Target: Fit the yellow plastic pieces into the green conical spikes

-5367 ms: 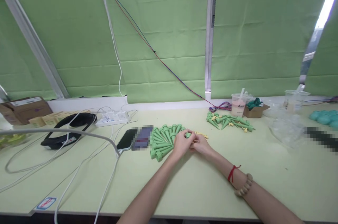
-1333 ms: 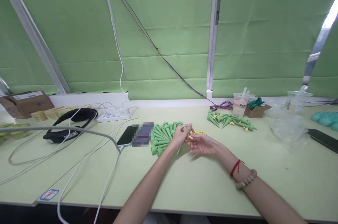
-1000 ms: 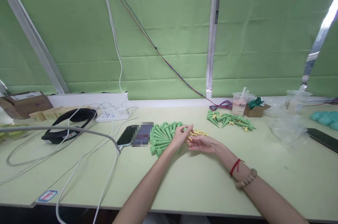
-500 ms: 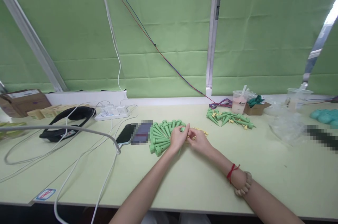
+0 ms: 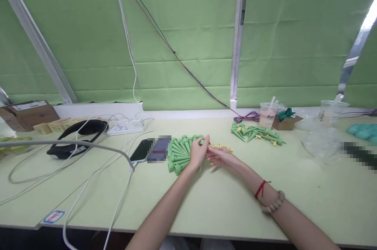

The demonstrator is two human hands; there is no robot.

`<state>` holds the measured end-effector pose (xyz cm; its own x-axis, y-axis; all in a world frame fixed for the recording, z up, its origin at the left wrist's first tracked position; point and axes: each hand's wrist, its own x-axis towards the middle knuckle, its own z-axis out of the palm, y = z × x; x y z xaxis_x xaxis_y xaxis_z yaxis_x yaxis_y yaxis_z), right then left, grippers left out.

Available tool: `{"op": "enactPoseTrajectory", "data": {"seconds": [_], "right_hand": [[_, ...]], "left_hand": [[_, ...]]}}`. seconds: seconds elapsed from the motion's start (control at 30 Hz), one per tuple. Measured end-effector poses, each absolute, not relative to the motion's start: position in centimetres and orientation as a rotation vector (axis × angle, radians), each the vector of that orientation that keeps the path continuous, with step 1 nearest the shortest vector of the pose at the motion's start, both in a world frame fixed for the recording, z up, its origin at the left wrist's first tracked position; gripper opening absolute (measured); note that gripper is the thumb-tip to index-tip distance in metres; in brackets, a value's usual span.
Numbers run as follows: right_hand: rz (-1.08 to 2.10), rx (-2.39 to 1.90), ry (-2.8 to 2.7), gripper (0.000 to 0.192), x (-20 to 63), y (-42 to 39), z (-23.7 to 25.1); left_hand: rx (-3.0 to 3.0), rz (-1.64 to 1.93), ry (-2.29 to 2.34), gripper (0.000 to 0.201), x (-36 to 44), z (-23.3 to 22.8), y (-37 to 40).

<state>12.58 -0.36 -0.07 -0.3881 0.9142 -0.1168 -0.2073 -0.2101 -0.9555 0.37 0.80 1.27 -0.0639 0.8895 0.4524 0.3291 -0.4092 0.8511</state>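
Your left hand (image 5: 198, 152) pinches a green spike (image 5: 202, 143) | your right hand (image 5: 219, 155) has spread since a moment ago, beside yellow pieces (image 5: 221, 147) | desk (image 5: 206, 207).

On the bench (image 5: 206, 210), a phone (image 5: 141, 150) lies left of the fanned spikes (image 5: 179, 154); another spike heap (image 5: 256, 134) sits farther right, before a cup (image 5: 266, 115).
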Motion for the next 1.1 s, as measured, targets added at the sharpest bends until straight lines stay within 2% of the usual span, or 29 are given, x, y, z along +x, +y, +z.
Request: {"op": "enactPoseTrajectory", "data": {"seconds": [0.2, 0.37, 0.5, 0.57, 0.63, 0.73, 0.87, 1.1], "right_hand": [[1.564, -0.951, -1.338, 0.033, 12.6, 0.2, -1.0], [1.268, -0.876, -1.44, 0.036, 11.7, -0.2, -1.4], [0.954, -0.876, -1.532, 0.03, 11.6, -0.5, -1.3], [0.91, -0.878, -1.545, 0.029, 11.6, -0.5, -1.3], [1.039, -0.885, -1.493, 0.032, 11.5, -0.5, -1.3], [1.412, -0.896, -1.325, 0.038, 11.4, -0.6, -1.1], [1.873, -0.776, -1.054, 0.037, 11.8, -0.9, -0.3], [2.033, -0.735, -0.92, 0.015, 12.9, -0.6, 0.2]], "left_hand": [[1.743, 1.408, 1.504, 0.04, 0.6, 1.4, 0.3], [1.597, 1.427, 1.376, 0.039, 0.6, 1.0, 0.8], [1.471, 1.356, 1.268, 0.041, 0.5, 0.9, 1.1], [1.424, 1.355, 1.248, 0.042, 0.6, 1.0, 1.1], [1.378, 1.366, 1.22, 0.045, 0.6, 1.1, 1.2], [1.365, 1.364, 1.139, 0.049, 0.4, 1.5, 1.3], [1.435, 1.333, 1.054, 0.05, -0.4, 2.0, 1.4], [1.558, 1.228, 0.965, 0.046, -0.7, 2.2, 1.2]]}}
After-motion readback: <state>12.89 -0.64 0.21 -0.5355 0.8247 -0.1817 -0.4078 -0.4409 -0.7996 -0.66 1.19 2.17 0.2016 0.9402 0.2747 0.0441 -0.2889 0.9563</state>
